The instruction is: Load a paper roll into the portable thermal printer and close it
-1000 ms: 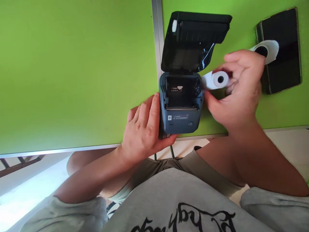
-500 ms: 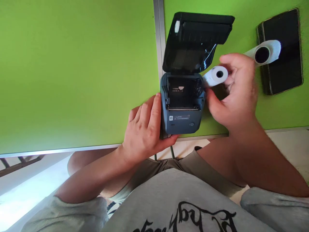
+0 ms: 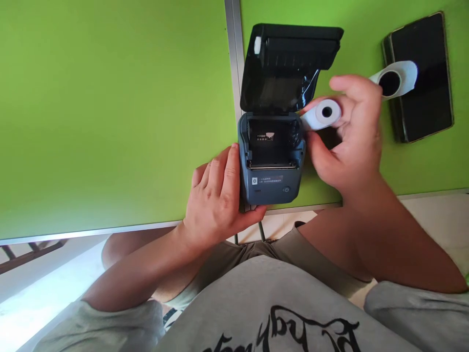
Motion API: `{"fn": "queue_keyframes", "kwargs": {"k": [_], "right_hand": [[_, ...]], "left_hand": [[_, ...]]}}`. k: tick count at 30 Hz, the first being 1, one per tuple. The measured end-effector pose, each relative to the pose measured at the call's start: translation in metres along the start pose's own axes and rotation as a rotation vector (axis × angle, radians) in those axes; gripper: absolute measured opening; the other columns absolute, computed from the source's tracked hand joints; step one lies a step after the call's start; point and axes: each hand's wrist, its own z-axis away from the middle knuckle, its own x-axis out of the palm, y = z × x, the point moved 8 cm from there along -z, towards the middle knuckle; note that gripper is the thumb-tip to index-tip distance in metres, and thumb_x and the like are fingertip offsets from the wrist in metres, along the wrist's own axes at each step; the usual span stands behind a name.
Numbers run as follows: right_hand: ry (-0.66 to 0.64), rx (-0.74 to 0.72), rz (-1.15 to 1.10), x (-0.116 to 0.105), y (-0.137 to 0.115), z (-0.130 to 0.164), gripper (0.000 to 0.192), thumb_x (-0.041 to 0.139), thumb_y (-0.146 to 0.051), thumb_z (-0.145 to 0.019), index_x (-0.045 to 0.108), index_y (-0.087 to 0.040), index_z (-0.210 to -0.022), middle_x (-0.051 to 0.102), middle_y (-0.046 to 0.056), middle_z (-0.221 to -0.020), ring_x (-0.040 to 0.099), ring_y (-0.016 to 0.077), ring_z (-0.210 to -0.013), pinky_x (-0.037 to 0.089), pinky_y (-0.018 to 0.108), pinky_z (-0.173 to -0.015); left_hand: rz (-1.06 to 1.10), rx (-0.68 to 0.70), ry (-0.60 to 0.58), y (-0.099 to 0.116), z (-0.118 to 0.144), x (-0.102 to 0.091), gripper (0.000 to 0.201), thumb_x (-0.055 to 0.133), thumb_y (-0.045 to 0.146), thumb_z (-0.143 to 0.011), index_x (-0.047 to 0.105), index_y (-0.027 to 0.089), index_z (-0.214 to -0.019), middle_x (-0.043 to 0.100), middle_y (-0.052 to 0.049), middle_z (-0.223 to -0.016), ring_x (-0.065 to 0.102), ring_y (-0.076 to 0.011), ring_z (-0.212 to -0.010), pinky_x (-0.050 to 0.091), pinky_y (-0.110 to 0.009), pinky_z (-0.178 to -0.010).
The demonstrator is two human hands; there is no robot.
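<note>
A small dark blue-grey label printer (image 3: 271,188) rests across the seam between two green tabletops, its black lid (image 3: 289,63) swung up. The paper bay inside is bare, with a white-printed label on its back wall. Along the printer's left side lie the fingers of my left hand (image 3: 216,195), the thumb under its front edge, gripping it. My right hand (image 3: 357,137) is closed around a small white paper roll (image 3: 321,115) with a dark core hole, held just right of the bay. Some of my right fingers are hidden behind the roll.
To the right, a dark phone (image 3: 427,93) leans on a dark block. A second, larger white roll (image 3: 409,78) with a loose end stands in front of it. A metal strip (image 3: 234,54) runs between the green tabletops (image 3: 110,98).
The whole view has shifted slightly, so the printer, roll and phone appear a little further left. Both hands keep the same holds, and the lid stays up.
</note>
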Motion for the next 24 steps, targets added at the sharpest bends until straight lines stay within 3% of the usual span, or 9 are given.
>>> {"fn": "queue_keyframes", "kwargs": {"k": [4, 9, 12, 15, 17, 21, 24], "right_hand": [[-0.063, -0.069, 0.146, 0.000, -0.011, -0.001, 0.064, 0.053, -0.004, -0.074, 0.048, -0.027, -0.133, 0.068, 0.002, -0.126, 0.068, 0.0173, -0.116, 0.062, 0.038, -0.100], [-0.022, -0.080, 0.198, -0.002, -0.009, -0.002, 0.043, 0.058, -0.021, -0.091, 0.051, -0.027, -0.132, 0.065, 0.005, -0.124, 0.066, 0.0201, -0.119, 0.060, 0.043, -0.103], [0.090, -0.117, 0.058, -0.008, -0.003, -0.004, 0.059, 0.064, -0.032, -0.091, 0.042, -0.029, -0.145, 0.056, 0.007, -0.134, 0.066, 0.0158, -0.108, 0.061, 0.034, -0.086], [0.284, -0.295, -0.108, -0.025, -0.011, -0.003, 0.069, 0.078, -0.039, -0.079, 0.050, -0.027, -0.141, 0.057, 0.003, -0.122, 0.061, 0.0076, -0.089, 0.052, 0.020, -0.066], [0.342, -0.374, -0.171, -0.033, -0.021, -0.001, 0.067, 0.081, -0.034, -0.076, 0.058, -0.025, -0.137, 0.063, 0.002, -0.118, 0.063, 0.0092, -0.092, 0.052, 0.020, -0.068], [0.217, -0.385, -0.120, -0.022, -0.047, -0.001, 0.063, 0.074, -0.017, -0.081, 0.060, -0.027, -0.141, 0.071, 0.001, -0.125, 0.070, 0.0173, -0.107, 0.060, 0.032, -0.091], [0.191, -0.367, -0.084, -0.012, -0.061, -0.004, 0.052, 0.077, -0.020, -0.080, 0.064, -0.026, -0.130, 0.076, 0.000, -0.115, 0.073, 0.0174, -0.101, 0.063, 0.034, -0.091]], "left_hand": [[-0.001, 0.012, 0.007, 0.001, -0.001, -0.001, 0.100, 0.051, 0.073, -0.091, 0.030, -0.002, -0.154, 0.060, -0.028, -0.140, 0.061, -0.0344, -0.126, 0.048, -0.043, -0.097], [-0.006, 0.015, 0.008, 0.002, -0.001, -0.003, 0.098, 0.050, 0.072, -0.093, 0.028, 0.000, -0.155, 0.061, -0.028, -0.140, 0.061, -0.0338, -0.127, 0.048, -0.042, -0.098], [-0.011, 0.026, 0.015, 0.002, -0.001, -0.002, 0.098, 0.049, 0.072, -0.093, 0.029, -0.002, -0.154, 0.061, -0.028, -0.139, 0.061, -0.0341, -0.127, 0.047, -0.042, -0.098], [-0.021, 0.036, 0.027, 0.002, 0.000, -0.002, 0.098, 0.048, 0.073, -0.094, 0.029, -0.003, -0.153, 0.061, -0.028, -0.138, 0.061, -0.0339, -0.127, 0.047, -0.042, -0.098], [-0.026, 0.038, 0.029, 0.002, 0.000, -0.001, 0.097, 0.046, 0.073, -0.094, 0.030, -0.004, -0.152, 0.062, -0.028, -0.138, 0.061, -0.0335, -0.126, 0.047, -0.041, -0.098], [-0.031, 0.031, 0.025, 0.002, 0.000, 0.000, 0.097, 0.047, 0.073, -0.094, 0.032, -0.003, -0.152, 0.061, -0.028, -0.138, 0.062, -0.0331, -0.125, 0.047, -0.041, -0.098], [-0.032, 0.024, 0.025, 0.001, 0.000, 0.000, 0.098, 0.049, 0.073, -0.092, 0.032, -0.002, -0.153, 0.061, -0.028, -0.139, 0.062, -0.0336, -0.123, 0.047, -0.041, -0.096]]}}
